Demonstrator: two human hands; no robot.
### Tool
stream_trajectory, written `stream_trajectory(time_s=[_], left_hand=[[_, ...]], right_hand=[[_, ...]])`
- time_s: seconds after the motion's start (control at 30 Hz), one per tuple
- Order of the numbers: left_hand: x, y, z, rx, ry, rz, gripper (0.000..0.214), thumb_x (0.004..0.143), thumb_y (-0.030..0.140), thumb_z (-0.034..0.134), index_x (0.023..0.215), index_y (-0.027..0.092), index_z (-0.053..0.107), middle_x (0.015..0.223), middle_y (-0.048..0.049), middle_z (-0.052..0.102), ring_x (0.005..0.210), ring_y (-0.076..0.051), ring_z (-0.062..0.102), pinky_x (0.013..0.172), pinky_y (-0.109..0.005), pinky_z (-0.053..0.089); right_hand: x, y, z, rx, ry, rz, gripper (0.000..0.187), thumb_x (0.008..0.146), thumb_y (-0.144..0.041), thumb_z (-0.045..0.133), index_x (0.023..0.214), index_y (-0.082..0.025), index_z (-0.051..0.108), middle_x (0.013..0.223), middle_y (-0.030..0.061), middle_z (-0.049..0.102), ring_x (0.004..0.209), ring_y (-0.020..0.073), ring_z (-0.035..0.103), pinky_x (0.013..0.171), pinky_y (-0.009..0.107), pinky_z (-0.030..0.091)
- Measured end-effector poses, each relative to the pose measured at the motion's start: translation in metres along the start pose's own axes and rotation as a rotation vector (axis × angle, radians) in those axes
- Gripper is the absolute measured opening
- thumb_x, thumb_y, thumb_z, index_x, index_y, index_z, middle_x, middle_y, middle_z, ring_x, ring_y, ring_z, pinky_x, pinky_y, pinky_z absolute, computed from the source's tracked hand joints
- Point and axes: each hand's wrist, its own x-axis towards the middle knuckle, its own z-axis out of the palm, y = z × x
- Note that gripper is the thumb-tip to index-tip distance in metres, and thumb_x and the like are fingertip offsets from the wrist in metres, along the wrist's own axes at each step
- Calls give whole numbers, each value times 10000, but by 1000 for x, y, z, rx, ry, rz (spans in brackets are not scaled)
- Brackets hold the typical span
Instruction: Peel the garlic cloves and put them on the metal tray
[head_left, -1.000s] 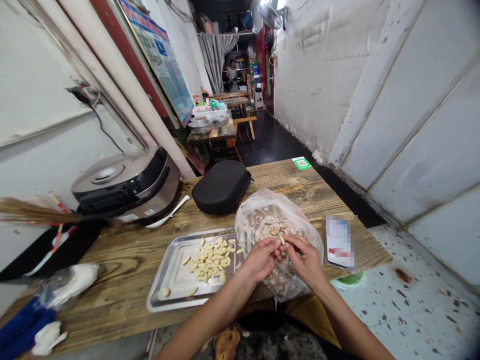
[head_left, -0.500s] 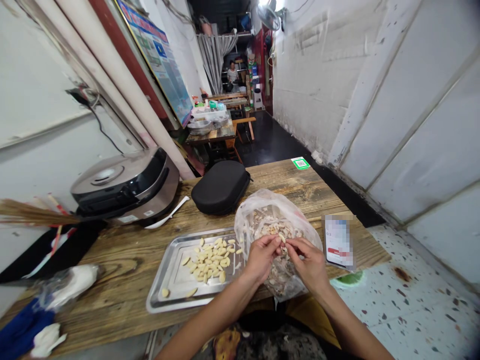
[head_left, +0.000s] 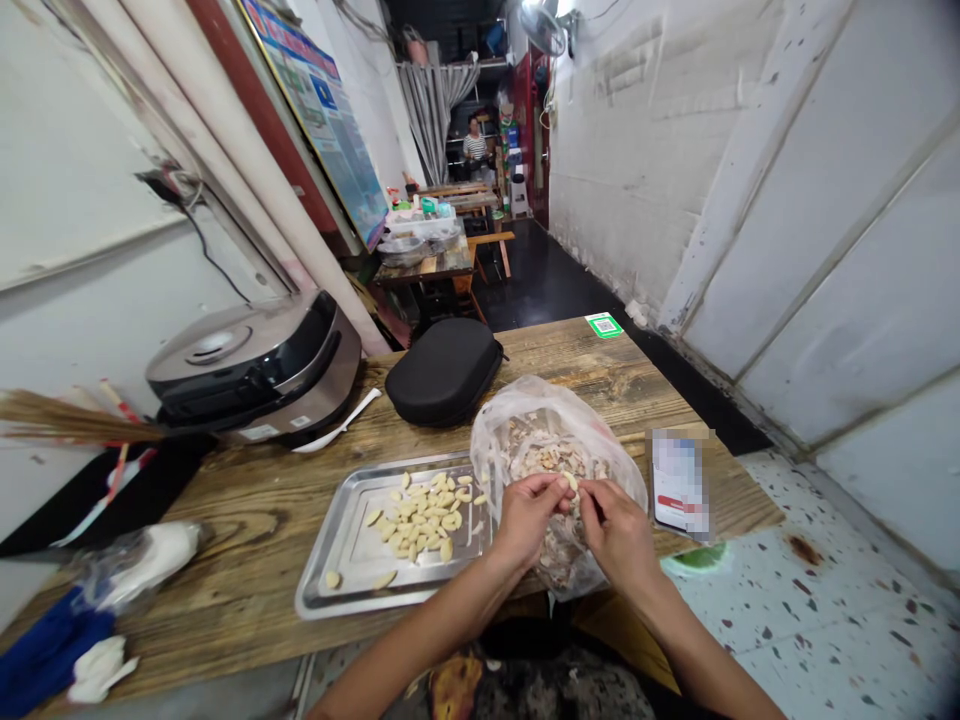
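Both hands meet over the open mouth of a clear plastic bag (head_left: 525, 420) full of garlic and papery skins. My left hand (head_left: 529, 515) and my right hand (head_left: 619, 525) pinch one pale garlic clove (head_left: 571, 481) between their fingertips. Left of the bag lies a steel tray (head_left: 337, 575) holding several peeled garlic cloves (head_left: 420, 515). Bag and tray rest on a rough wooden table (head_left: 247, 520).
A rice cooker (head_left: 255, 370) stands at the back left beside a white spoon (head_left: 337, 430) and a black zip case (head_left: 444, 372). A phone (head_left: 679, 482) lies right of the bag near the table's edge. Broom bristles (head_left: 67, 425) and a bagged cloth (head_left: 142, 560) sit at left. A person stands far down the corridor.
The hands have barely shifted over the bag while working the clove between their fingertips. The view has moved slightly.
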Motion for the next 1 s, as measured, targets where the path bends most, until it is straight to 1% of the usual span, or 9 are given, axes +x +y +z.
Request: stream_trajectory(time_s=[0.3, 0.4, 0.47, 0.53, 0.6, 0.67, 0.77, 0.83, 1.0], left_hand=[[0, 5, -6, -108, -150, -183, 289, 567, 336, 779, 661, 94, 653, 605, -26, 611, 487, -50, 470, 532, -187, 403], [3, 7, -10, -85, -160, -199, 311, 569, 364, 770, 679, 100, 647, 620, -32, 610, 484, -52, 469, 536, -198, 410], [6, 13, -19, 65, -51, -86, 308, 606, 394, 727, 694, 108, 656, 630, -37, 620, 481, -64, 469, 524, -207, 405], [9, 22, -36, 231, 97, 51, 281, 638, 392, 684, 704, 120, 666, 637, -33, 635, 494, -84, 478, 527, -216, 400], [8, 34, -61, 330, 213, 128, 218, 633, 349, 676, 706, 143, 666, 624, -10, 636, 558, -113, 515, 574, -217, 399], [2, 44, -90, 704, 335, 253, 217, 669, 362, 616, 718, 158, 672, 655, -13, 658, 618, -152, 560, 612, -235, 406], [-14, 51, -127, 1119, 398, 267, 230, 746, 363, 514, 735, 178, 650, 654, -7, 649, 605, -159, 561, 599, -240, 387], [-24, 50, -142, 1304, 400, 246, 230, 780, 343, 463, 737, 185, 625, 654, -8, 632, 606, -162, 556, 592, -243, 372], [-32, 42, -154, 1552, 367, 190, 209, 811, 270, 391, 727, 184, 562, 700, -40, 614, 660, -181, 558, 617, -259, 368]], right_hand=[[5, 22, 1, 12, 31, 160, 192, 845, -267, 442, 823, -178, 610, 746, 33, 632, 662, 149, 569, 633, 256, 437], [8, 34, 4, -87, -38, 192, 247, 842, -309, 447, 684, -183, 589, 628, 11, 597, 570, 133, 530, 567, 238, 396], [9, 41, 5, -198, -129, 176, 328, 843, -324, 442, 557, -189, 525, 548, 3, 537, 509, 125, 486, 522, 237, 352], [9, 46, 5, -268, -194, 139, 303, 830, -291, 448, 553, -188, 515, 575, 11, 533, 510, 126, 479, 518, 242, 342], [8, 50, 5, -263, -240, 97, 164, 803, -225, 461, 718, -172, 591, 716, 35, 584, 580, 136, 522, 564, 242, 373], [8, 53, 5, -237, -319, 77, 178, 799, -181, 458, 875, -174, 619, 821, 48, 604, 661, 147, 561, 622, 245, 402], [11, 53, 9, -273, -456, 94, 193, 820, -167, 456, 822, -185, 648, 796, 49, 612, 717, 162, 585, 649, 247, 410], [14, 51, 14, -331, -537, 104, 185, 820, -169, 478, 757, -187, 652, 780, 54, 617, 714, 166, 590, 635, 245, 404], [20, 44, 32, -403, -603, 116, 115, 775, -165, 562, 688, -173, 636, 764, 80, 623, 684, 172, 587, 586, 243, 374]])
